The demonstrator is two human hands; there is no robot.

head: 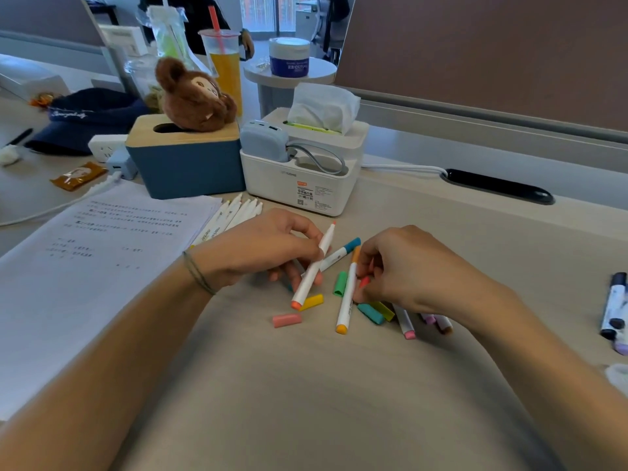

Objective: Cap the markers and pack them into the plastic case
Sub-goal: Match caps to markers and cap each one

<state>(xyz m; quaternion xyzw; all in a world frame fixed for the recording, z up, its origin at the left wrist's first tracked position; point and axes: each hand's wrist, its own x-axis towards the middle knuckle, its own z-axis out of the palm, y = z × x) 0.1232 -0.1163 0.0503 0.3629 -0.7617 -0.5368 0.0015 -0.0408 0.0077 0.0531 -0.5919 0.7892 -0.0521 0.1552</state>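
From my feed, far left on the counter [306, 385] lies a stack of printed sheets [85, 266], and beside its right edge I see a row of white markers [234, 214] packed side by side, tips pointing away from me; I cannot tell whether they sit in a case. Behind them stand a blue tissue box [185, 164] with a brown plush toy [193, 96] on top, and a white organizer [306, 178] holding tissues. My left hand [265, 249] pinches a white marker [314, 266] between thumb and fingers, holding it tilted, its uncapped red tip up and away and its orange end down toward me. Just below that end lie a yellow cap [312, 301] and a pink cap [287, 320], loose on the counter. Between the hands rests a blue-capped marker [339, 254], a green cap [339, 283] and an orange-capped marker [348, 294], the last lying lengthwise toward me. My right hand [407, 270] has its fingers curled, pinching a small red cap [364, 282] at the fingertips, just beside the orange-capped marker. Under that hand lie a teal cap [370, 312], a lime cap [382, 309] and more markers, partly hidden. At far right lie dark-capped board markers [613, 304].
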